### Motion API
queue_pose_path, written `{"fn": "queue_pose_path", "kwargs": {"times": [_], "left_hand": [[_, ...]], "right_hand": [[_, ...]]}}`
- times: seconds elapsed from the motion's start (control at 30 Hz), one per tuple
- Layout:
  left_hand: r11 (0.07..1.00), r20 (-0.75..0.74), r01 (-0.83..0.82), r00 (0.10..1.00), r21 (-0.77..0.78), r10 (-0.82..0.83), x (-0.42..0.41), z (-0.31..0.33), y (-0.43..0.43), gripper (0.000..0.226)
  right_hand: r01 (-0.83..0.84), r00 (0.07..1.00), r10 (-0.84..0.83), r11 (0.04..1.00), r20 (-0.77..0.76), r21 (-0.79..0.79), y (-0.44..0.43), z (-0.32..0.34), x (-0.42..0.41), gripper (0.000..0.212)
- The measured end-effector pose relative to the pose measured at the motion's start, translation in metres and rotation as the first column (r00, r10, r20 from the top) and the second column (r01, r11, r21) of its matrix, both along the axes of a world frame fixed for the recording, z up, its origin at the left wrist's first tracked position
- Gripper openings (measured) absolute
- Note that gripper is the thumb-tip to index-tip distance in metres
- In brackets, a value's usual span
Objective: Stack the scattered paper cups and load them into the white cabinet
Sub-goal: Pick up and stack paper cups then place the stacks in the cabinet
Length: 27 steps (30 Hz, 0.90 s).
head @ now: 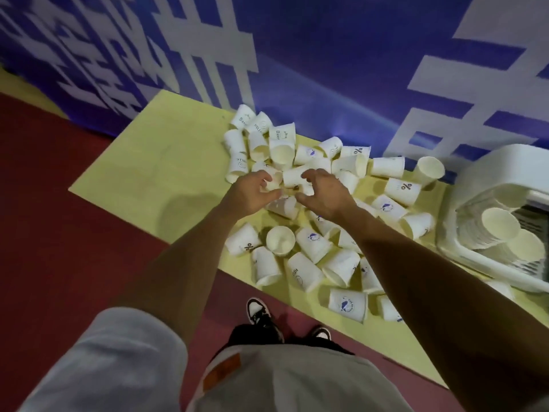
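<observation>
Both arms are reaching over the worktop (166, 173) into the middle of the heap of paper cups (312, 242).

Left hand (252, 194) is curling its fingers (265, 177) round one held cup (272, 182). It looks like a pinch near the rim. My guess is that this cup is serving as the base of a new stack.

Right hand (325, 196) is hovering just beside it, with its fingers (310, 173) apart and hooked claw-style over a sideways cup (292, 176). I can't tell whether they're touching it, so I'm not calling it a grip. The hands are working close together, likely so one can feed the other without travel.

The cups are lying mostly on their sides with mouths pointing every way, so each one is probably going to need turning before it nests. The blue wall (326, 69) is backing the far side of the heap and acting as a stop there. Nothing is guarding the near edge, and a few cups are sitting close to it, so a knock could send them onto the red floor (59, 203).

The white cabinet (475, 185) is sitting at the right end of the worktop with its opening facing the person. Nested stacks (499, 218) are lying inside it, so it's partly loaded and within arm's reach of the heap. Most of the cups are loose, so I'd say the job is nowhere near done.
</observation>
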<state>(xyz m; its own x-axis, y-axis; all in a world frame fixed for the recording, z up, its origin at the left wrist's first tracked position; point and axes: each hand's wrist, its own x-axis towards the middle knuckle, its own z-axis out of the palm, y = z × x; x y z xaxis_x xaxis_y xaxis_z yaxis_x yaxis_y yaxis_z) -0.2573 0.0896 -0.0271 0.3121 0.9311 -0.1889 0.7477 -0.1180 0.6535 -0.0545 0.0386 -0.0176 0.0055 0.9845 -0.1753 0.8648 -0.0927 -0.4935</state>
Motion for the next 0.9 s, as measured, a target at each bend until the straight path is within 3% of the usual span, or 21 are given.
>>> {"fn": "queue_pose_path", "kwargs": {"times": [0.13,0.33,0.67,0.9], "left_hand": [[0.999,-0.014,-0.041,0.999,-0.003,0.041,-0.03,-0.019,0.027,0.049],[0.998,-0.074,0.045,0.996,-0.05,-0.048,-0.071,-0.045,0.085,0.051],[0.974,-0.191,0.121,0.969,-0.192,-0.158,-0.097,-0.092,0.154,0.061],[0.961,-0.175,0.204,0.956,-0.184,-0.236,-0.08,-0.103,0.174,0.047]], "right_hand": [[-0.001,1.0,0.002,0.999,0.019,-0.043,0.029,-0.012,-0.027,0.059],[0.092,0.995,-0.087,0.988,0.048,-0.125,0.078,-0.037,-0.065,0.059],[0.142,0.938,-0.102,0.985,0.33,-0.099,0.127,-0.087,-0.1,0.059],[0.159,0.897,-0.072,0.973,0.437,-0.166,0.138,-0.1,-0.105,0.064]]}}
